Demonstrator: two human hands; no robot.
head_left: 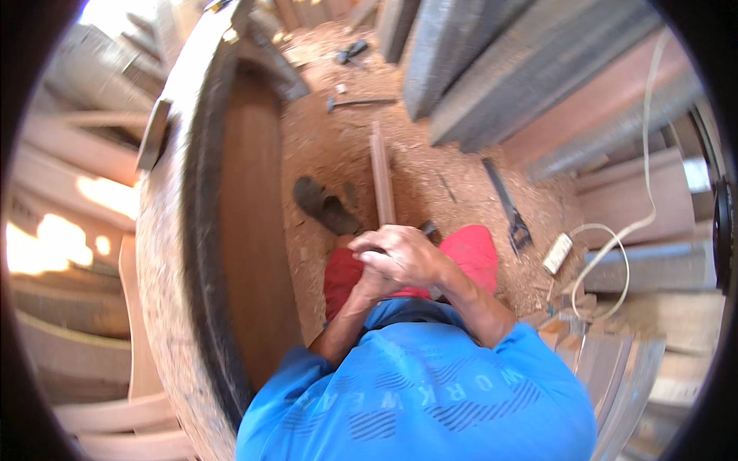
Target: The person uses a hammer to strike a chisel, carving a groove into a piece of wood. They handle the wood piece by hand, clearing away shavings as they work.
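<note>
My right hand (409, 252) lies over my left hand (377, 281) in front of my waist, the two pressed together with curled fingers. A narrow reddish wooden strip (381, 173) runs away from me, and its near end disappears at my knuckles. Whether my fingers grip the strip or something smaller between the palms is hidden. Much of my left hand is covered by the right one.
At my left stands a long thick wooden beam (165, 269) with a brown panel (257, 192). Shavings cover the floor, with a hammer (361, 102), a dark shoe (327, 206) and a handsaw (507, 207). A white power strip (557, 253) and stacked timbers (530, 58) are on the right.
</note>
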